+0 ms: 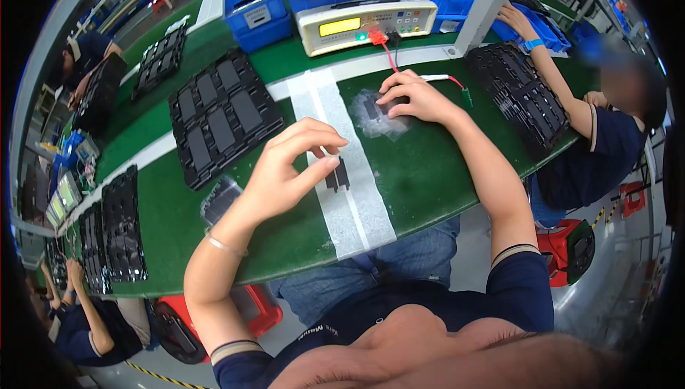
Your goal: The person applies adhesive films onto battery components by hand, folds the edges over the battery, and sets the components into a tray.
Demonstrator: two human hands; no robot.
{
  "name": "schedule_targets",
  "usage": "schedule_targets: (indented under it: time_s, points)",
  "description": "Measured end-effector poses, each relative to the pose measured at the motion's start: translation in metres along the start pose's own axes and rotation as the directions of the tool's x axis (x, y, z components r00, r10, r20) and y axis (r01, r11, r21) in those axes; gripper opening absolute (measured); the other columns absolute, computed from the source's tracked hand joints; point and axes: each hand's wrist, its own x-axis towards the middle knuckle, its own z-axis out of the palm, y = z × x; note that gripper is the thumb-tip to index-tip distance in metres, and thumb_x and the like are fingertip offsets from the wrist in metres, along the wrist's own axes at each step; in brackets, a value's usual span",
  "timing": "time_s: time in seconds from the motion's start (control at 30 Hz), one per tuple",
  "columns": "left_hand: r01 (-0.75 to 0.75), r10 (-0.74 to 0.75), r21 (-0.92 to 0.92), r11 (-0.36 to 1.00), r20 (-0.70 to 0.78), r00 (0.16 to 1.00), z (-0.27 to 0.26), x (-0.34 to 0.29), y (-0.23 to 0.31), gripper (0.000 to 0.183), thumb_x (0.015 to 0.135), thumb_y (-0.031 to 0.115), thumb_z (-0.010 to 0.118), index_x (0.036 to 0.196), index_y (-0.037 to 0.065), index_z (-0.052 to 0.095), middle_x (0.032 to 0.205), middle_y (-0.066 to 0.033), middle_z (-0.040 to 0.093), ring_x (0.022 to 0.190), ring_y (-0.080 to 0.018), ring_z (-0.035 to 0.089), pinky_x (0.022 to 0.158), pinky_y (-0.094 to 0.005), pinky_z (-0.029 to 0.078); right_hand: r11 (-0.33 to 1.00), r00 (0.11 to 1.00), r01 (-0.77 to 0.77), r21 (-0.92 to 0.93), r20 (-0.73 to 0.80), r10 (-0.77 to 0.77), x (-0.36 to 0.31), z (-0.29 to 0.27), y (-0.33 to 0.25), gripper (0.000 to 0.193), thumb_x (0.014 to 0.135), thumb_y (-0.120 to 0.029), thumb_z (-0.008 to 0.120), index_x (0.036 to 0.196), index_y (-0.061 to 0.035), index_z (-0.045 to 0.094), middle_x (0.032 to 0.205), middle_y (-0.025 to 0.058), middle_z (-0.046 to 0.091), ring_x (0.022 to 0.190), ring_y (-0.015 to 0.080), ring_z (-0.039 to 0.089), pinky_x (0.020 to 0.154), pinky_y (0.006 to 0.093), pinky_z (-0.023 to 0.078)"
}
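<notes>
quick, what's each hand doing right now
Left hand: raised above the bench, fingers curled, holding nothing visible.
Right hand: flat, pressing a small black part on the bench.

A single head-worn fisheye view looks steeply down and forward from above the person's own chest, close over the green bench [428, 168]; beyond the fingertips of both hands the bench runs off to a beige tester box [365, 23], while below the wrists the forearms enter from the lower edge, edges bending at the rim
</notes>
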Motion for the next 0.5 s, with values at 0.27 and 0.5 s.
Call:
schedule_targets:
  time_s: [0.27, 0.5]
  points:
    - [-0.721, 0.655, -0.235, 0.652, -0.304, 0.692, 0.003, 0.022, 0.116, 0.008, 0.08, 0.013, 0.057, 0.081, 0.005, 0.054, 0.078, -0.0039, 0.05, 0.069, -0.0156, 0.05, 0.057, -0.0232, 0.039, 1.0, 0.997, -0.018, -0.002, -0.07, 0.018, -0.002, 0.0, 0.002, 0.03, 0.066, -0.019, 0.071, 0.095, -0.0137, 0.065, 0.098, 0.0031, 0.054, 0.099, 0.0223, 0.045, 0.088, 0.033, 0.036]
    - [-0.702, 0.64, -0.16, 0.694, -0.31, 0.703, 0.002, 0.013, 0.123, 0.029, 0.087, 0.018, 0.047, 0.106, -0.003, 0.045, 0.092, -0.0132, 0.053, 0.081, -0.0189, 0.054, 0.065, -0.0253, 0.046, 0.994, 0.992, -0.055, 0.098, -0.108, 0.066, 0.0, 0.003, 0.003, 0.022, 0.07, -0.011, 0.066, 0.087, -0.0046, 0.054, 0.088, 0.0058, 0.055, 0.088, 0.0222, 0.053, 0.077, 0.0313, 0.042]
